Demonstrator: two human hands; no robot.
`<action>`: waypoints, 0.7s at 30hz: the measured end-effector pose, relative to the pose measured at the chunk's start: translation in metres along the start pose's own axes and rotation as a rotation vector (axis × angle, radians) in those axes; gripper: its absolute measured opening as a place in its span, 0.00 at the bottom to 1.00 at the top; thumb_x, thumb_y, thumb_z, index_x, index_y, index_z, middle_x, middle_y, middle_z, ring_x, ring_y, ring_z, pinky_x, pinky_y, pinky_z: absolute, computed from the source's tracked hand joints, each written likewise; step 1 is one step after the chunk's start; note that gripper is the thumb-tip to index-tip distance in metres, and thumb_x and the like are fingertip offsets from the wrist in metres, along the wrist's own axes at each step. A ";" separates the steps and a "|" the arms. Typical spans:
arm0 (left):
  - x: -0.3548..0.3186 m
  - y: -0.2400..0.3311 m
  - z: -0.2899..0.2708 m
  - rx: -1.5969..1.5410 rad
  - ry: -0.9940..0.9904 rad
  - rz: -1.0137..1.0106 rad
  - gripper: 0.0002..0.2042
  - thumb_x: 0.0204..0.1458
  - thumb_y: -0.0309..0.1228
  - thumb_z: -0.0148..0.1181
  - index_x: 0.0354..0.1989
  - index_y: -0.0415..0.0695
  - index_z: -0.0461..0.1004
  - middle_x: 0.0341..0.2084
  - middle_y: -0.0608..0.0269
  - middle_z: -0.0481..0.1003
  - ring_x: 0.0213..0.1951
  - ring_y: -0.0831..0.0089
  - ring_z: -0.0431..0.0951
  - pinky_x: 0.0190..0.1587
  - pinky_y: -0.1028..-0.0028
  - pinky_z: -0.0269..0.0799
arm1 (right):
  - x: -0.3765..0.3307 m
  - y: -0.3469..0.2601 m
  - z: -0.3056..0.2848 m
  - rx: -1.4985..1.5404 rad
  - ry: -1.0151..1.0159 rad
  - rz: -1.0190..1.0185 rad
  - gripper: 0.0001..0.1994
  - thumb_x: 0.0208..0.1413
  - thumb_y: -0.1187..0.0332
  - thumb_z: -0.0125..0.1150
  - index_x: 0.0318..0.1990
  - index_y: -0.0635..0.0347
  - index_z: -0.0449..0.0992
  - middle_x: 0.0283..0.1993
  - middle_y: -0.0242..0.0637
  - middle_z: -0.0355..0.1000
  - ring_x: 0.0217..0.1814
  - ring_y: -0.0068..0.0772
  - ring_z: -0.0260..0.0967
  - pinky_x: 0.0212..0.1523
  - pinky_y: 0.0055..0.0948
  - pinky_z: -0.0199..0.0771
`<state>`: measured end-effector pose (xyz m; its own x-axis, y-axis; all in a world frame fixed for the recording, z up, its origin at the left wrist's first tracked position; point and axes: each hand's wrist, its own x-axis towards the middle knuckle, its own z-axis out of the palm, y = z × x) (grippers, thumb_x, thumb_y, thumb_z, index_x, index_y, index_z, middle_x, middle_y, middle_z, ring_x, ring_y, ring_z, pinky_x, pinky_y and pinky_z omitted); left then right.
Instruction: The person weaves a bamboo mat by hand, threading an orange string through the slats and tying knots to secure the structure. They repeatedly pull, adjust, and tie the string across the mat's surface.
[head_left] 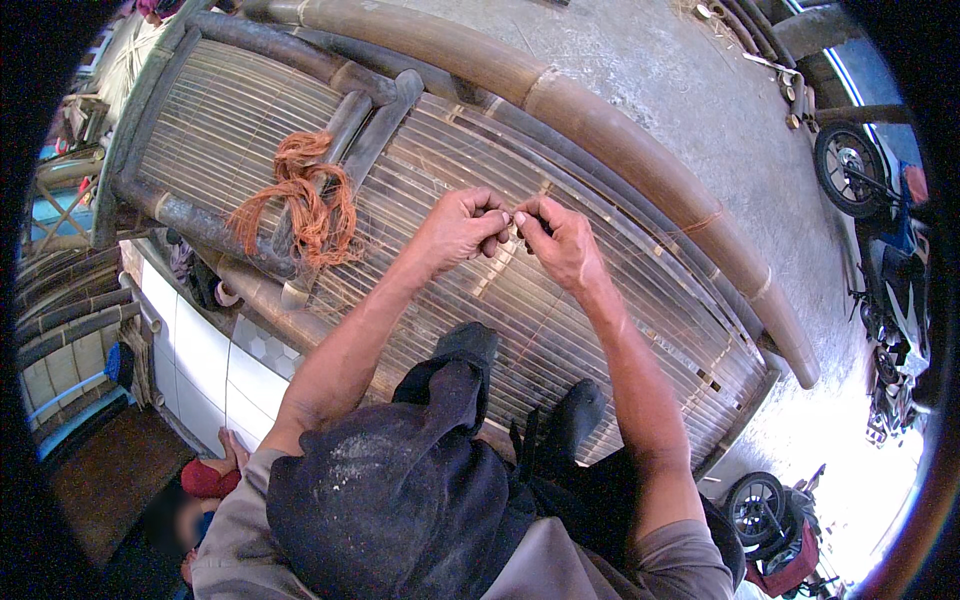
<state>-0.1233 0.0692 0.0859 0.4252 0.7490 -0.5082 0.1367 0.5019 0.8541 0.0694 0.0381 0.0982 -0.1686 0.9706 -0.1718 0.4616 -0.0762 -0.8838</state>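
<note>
My left hand [462, 230] and my right hand [563, 242] come together over a bench seat of thin bamboo slats [590, 330]. Fingertips of both hands are pinched and almost touch each other. Whatever lies between them is too small to make out. Left of my hands, a loose bundle of orange fibre strands [318, 205] drapes over a short bamboo crosspiece [372, 150]. A pale cross strip [492, 272] runs over the slats just below my fingers.
A thick bamboo pole [600, 120] lies along the bench's far side. Motorcycles [885, 290] stand on the concrete floor [780, 200] at right. My dark-shod feet [470, 345] rest on the slats. Another person's bare foot [233, 445] shows at lower left, beside white tiles [190, 340].
</note>
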 end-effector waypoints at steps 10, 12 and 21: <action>-0.005 -0.009 -0.006 -0.272 -0.036 -0.088 0.06 0.59 0.32 0.63 0.36 0.43 0.78 0.20 0.74 0.70 0.21 0.86 0.64 0.20 0.82 0.55 | 0.000 0.016 0.014 -0.169 0.164 -0.359 0.06 0.61 0.70 0.62 0.42 0.62 0.79 0.34 0.42 0.76 0.32 0.37 0.75 0.32 0.34 0.74; -0.006 -0.010 -0.005 -0.397 -0.033 -0.112 0.05 0.59 0.32 0.63 0.37 0.43 0.79 0.20 0.74 0.70 0.21 0.86 0.64 0.20 0.82 0.54 | -0.002 0.016 0.015 -0.286 0.170 -0.392 0.06 0.60 0.71 0.63 0.42 0.62 0.80 0.36 0.44 0.75 0.35 0.42 0.77 0.34 0.36 0.75; -0.009 -0.013 0.006 -0.309 0.108 0.009 0.07 0.59 0.29 0.63 0.32 0.40 0.82 0.21 0.73 0.73 0.22 0.87 0.65 0.23 0.83 0.57 | -0.011 0.011 0.026 0.029 0.165 -0.147 0.07 0.59 0.70 0.65 0.40 0.64 0.82 0.28 0.34 0.67 0.27 0.26 0.62 0.29 0.28 0.62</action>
<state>-0.1235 0.0539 0.0802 0.3254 0.7875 -0.5234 -0.1515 0.5898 0.7932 0.0537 0.0208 0.0789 -0.0864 0.9958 0.0310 0.4170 0.0644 -0.9066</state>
